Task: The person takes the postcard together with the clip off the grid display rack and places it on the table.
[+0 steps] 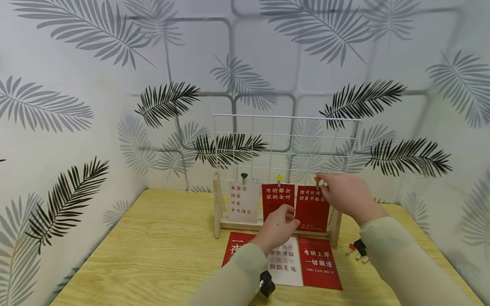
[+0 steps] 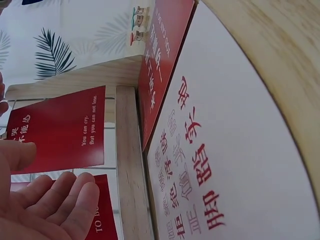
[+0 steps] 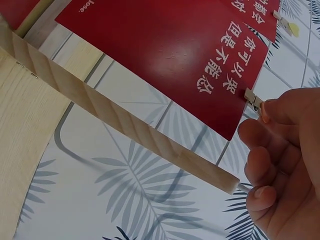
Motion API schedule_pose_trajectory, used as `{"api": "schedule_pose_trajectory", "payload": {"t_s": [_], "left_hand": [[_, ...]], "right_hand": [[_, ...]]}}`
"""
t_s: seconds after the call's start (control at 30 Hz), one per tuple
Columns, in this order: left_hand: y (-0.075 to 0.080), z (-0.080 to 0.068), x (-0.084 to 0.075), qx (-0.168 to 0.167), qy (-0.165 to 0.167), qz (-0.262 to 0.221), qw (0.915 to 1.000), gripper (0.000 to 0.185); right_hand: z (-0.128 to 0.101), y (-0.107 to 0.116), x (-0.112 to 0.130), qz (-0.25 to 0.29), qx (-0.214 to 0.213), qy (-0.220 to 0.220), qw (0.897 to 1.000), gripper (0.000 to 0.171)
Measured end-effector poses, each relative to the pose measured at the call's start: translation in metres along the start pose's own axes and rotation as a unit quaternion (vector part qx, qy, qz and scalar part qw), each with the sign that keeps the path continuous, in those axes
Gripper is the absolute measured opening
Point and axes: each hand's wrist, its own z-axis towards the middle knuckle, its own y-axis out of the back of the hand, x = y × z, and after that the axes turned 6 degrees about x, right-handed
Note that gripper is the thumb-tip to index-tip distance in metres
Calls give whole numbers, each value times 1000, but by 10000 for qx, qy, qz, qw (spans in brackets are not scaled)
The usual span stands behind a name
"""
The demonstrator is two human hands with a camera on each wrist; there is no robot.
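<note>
Between thumb and index finger, my right hand (image 1: 348, 195) pinches a small wooden clothespin (image 3: 252, 97) with an orange top. That clothespin sits on the upper edge of the right red card (image 1: 311, 214), which hangs on a white wire grid (image 1: 287, 117). My left hand (image 1: 278, 227) is in front of the grid, fingers loosely bent and nothing in them. It overlaps the lower part of the middle red card (image 1: 272, 204), held up by a yellow-topped clothespin (image 1: 279, 179). Farther left, a white card (image 1: 243, 202) hangs from a green-topped clothespin (image 1: 244, 177).
Wooden posts (image 1: 217, 212) carry the grid on the wood-grain table (image 1: 153, 238). Flat before it lie a red card (image 1: 321, 265), a white card (image 1: 285, 274) and another red card (image 1: 235, 242), partly behind my left arm. Loose clothespins (image 1: 351, 248) lie at the right.
</note>
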Motion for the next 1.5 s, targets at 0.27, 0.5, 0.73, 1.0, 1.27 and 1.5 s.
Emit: {"api": "schedule_pose_trajectory", "payload": {"t_s": [0.27,0.5,0.73,1.0,1.27,1.5], "left_hand": [[-6,6,0,-236,27,-17,9997,22],[-11,11,1,-411,7,46,9991,11],[-14,13,2,-501,-24,9,9987,4],[-17,13,2,-552,-92,-70,9984,5],[-16,11,0,-557,-57,-186,9983,4],[-13,13,0,-502,-38,-176,9986,5]], "right_hand": [[3,-6,-2,-8,-282,-24,9996,17],[4,-12,-2,-46,-662,-4,9978,18],[5,-17,-1,-21,-879,-38,9961,20],[6,-23,-1,135,-1276,-151,9916,17],[4,-24,2,93,-1457,-169,9891,14],[4,-26,-2,120,-1638,-17,9864,13]]}}
